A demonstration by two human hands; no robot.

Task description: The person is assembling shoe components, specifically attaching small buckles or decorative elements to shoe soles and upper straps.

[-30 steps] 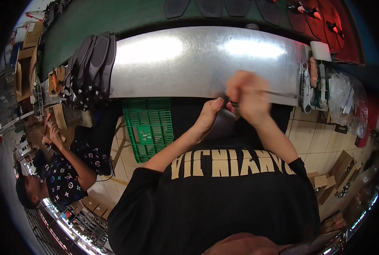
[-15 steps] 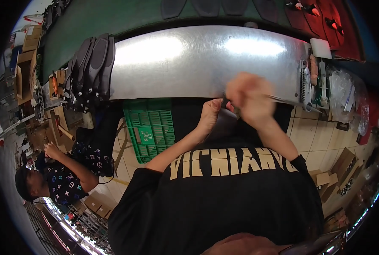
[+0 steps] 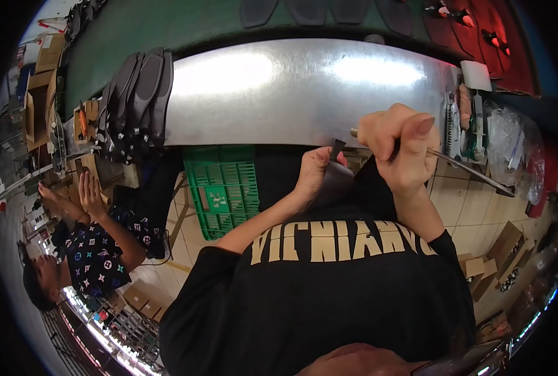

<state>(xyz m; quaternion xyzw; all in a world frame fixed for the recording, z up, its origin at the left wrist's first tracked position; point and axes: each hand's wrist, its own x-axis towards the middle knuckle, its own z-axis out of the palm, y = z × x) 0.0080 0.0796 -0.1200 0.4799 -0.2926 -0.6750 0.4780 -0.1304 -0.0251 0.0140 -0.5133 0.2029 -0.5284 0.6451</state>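
My left hand [image 3: 314,170] is closed near the front edge of the metal worktop [image 3: 241,106]. From its fingers a dark, flat-ended piece [image 3: 336,149] sticks up; a greyish part below may belong to it, but I cannot tell. My right hand [image 3: 403,147], raised to the right, is wrapped round a thin metal rod [image 3: 470,168]. One short end of the rod pokes out toward the left hand, and the long end slants down to the right, finishing in a dark tip. The two hands are apart.
Dark grey fin-shaped pieces [image 3: 142,94] are stacked on the worktop's left end. A green plastic crate [image 3: 221,188] stands below. Hand tools [image 3: 477,122] and clear plastic bags [image 3: 511,144] lie at the right. A co-worker [image 3: 103,244] sits at the left.
My right hand has moved right and up, away from the left hand, and the rod now shows. The left hand stays nearly in place. The co-worker's hands have spread apart.
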